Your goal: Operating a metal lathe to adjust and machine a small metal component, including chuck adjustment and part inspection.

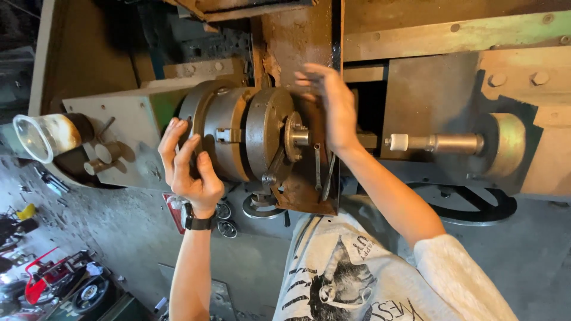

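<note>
Both hands are working a lathe chuck (250, 134): left hand (190, 169) is cupping its rim, steadying; right hand (330, 107), fingers spread, is pressing near the small workpiece (297, 137).

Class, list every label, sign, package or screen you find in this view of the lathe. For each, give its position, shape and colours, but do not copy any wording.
Red plate: on the machine front just below the left hand, partly hidden by the wrist; a red panel with pale marks.
Printed shirt: bottom centre, under the right hand; white cloth with a black animal picture and black lettering.
No packages or screens show.
</note>
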